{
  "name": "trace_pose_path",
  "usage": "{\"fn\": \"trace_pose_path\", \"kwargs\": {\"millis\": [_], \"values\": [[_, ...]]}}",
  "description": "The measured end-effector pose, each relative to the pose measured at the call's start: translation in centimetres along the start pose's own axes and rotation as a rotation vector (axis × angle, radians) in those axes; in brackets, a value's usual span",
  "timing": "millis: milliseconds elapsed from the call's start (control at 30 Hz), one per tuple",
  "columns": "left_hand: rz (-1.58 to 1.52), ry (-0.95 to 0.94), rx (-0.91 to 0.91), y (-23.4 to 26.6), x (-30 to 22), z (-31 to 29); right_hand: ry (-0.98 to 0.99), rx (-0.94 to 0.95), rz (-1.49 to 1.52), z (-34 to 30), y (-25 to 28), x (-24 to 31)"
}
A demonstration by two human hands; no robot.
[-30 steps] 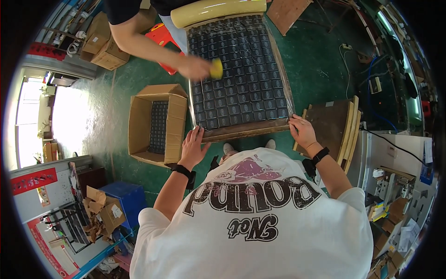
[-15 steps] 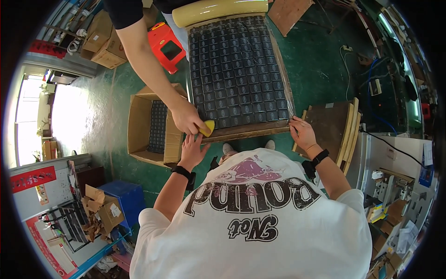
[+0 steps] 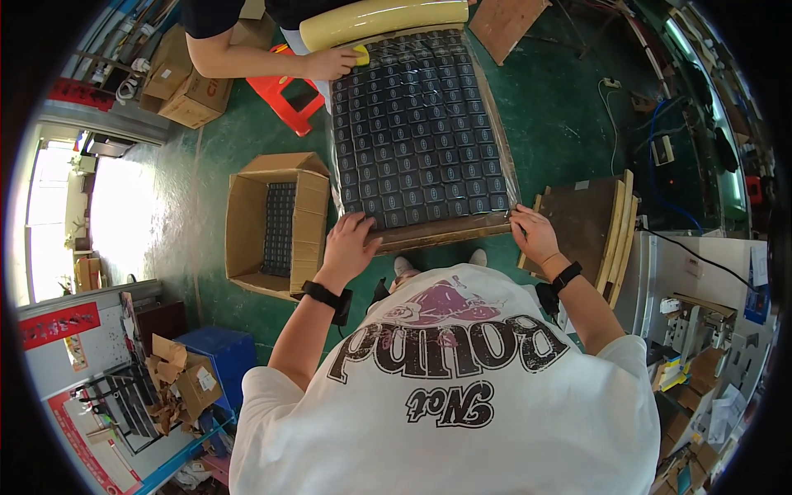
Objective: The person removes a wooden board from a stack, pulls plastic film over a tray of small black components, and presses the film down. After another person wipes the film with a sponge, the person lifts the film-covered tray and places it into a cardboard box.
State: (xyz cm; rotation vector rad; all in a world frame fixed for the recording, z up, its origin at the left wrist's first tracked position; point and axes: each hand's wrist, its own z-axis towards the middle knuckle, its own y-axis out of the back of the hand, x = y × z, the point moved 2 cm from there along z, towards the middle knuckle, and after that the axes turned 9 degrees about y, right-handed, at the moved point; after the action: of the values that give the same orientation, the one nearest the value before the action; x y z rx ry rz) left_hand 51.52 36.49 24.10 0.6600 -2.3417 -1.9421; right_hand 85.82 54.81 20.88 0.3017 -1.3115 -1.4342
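Rows of small black square pieces (image 3: 421,132) lie on a brown board (image 3: 437,233), under a clear plastic film (image 3: 511,177) with glossy wrinkles. At the near left corner, my left hand (image 3: 349,247) is closed over the edge of film and board, thumb along the front edge. My right hand (image 3: 536,237) pinches the film at the near right corner. A yellow roll of film (image 3: 384,23) lies across the far end. Close to it, at the far left, a co-worker's hand (image 3: 332,64) presses a small yellow scraper or sponge (image 3: 361,55) onto the film.
An open cardboard box (image 3: 309,235) holding more black pieces stands on the floor at left. Beyond it is a red plastic stool (image 3: 289,99). Brown boards with wooden edges (image 3: 590,219) lean at right. A blue bin (image 3: 219,355) stands at lower left.
The co-worker's hand has moved the yellow tool from the near left corner to the far left end. My left hand has shifted slightly up onto the corner. My right hand stays put.
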Motion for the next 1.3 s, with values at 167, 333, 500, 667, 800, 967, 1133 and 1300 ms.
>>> {"fn": "trace_pose_path", "kwargs": {"millis": [167,333,500,667,800,967,1133,1300], "values": [[-0.008,-0.077,-0.016,-2.0,-2.7,2.0,0.004,-0.026,0.006,0.1,-0.1,0.2],[0.085,-0.017,0.106,-2.9,-2.9,2.2,0.018,-0.011,0.017,0.5,0.3,-0.1],[0.084,0.013,0.166,-2.8,-2.7,2.1,-0.256,0.103,0.21,3.2,1.3,-0.8],[0.083,-0.009,0.146,-3.0,-3.0,2.2,-0.408,0.144,0.819,7.7,-3.1,-1.5],[0.093,-0.002,0.133,-3.0,-2.9,1.9,-0.491,0.625,0.81,11.6,-7.0,2.6],[0.094,0.009,0.141,-2.7,-3.1,1.8,-0.653,0.79,0.851,12.6,-9.8,3.3],[0.108,0.0,0.136,-3.0,-2.9,2.0,-0.948,0.685,1.156,12.2,-7.8,0.4],[0.099,0.004,0.158,-2.7,-2.8,2.2,-1.034,0.655,1.076,11.3,-5.1,-2.5]]}}
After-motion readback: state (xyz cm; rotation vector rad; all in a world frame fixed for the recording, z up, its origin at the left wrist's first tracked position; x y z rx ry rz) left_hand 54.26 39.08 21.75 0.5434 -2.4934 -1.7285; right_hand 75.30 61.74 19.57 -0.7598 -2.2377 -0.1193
